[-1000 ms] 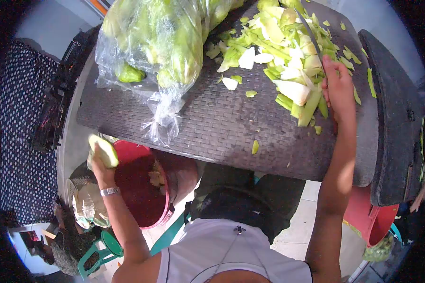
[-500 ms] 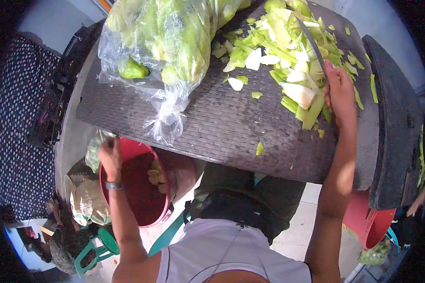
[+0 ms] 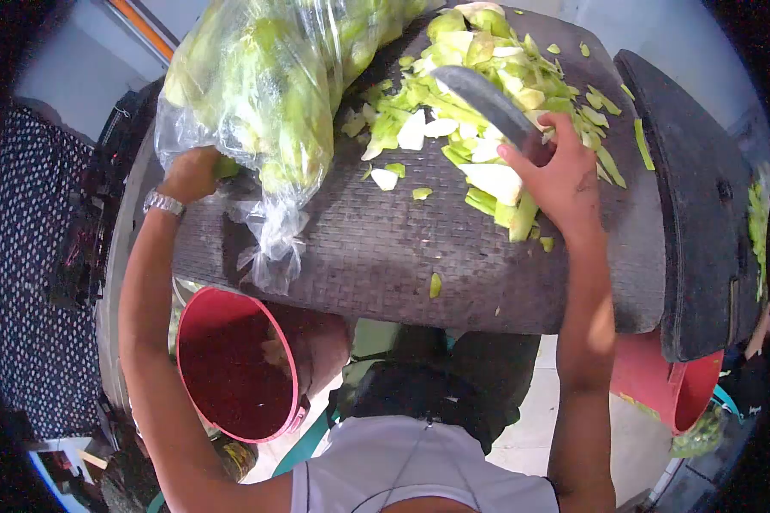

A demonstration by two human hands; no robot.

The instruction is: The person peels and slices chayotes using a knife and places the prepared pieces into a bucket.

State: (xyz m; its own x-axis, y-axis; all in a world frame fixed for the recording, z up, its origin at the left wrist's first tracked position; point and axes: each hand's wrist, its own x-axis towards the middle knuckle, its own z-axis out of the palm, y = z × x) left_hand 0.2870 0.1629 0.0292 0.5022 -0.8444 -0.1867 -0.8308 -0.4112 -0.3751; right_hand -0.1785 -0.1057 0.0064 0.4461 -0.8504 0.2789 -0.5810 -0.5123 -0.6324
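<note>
My right hand (image 3: 563,175) grips a knife (image 3: 488,101) by its handle, its broad curved blade pointing up and left over the heap of peels. The heap of pale green and white peels and slices (image 3: 492,175) covers the right part of the dark woven tabletop (image 3: 376,248). At the left, my left hand (image 3: 192,174) is closed round a lumpy green fruit (image 3: 226,168) beside the knotted clear plastic bag (image 3: 280,209). Its fingertips are partly hidden. Large green fruits (image 3: 274,94) fill the bag.
A red bucket (image 3: 297,376) stands below the table's near left edge, with a little pale matter inside. Another red bucket (image 3: 700,398) is at the lower right. A black padded chair back (image 3: 693,222) flanks the table's right side.
My left hand has risen from above the red bucket to the green fruit by the bag. My right hand has shifted left, turning the knife so its blade shows broadside.
</note>
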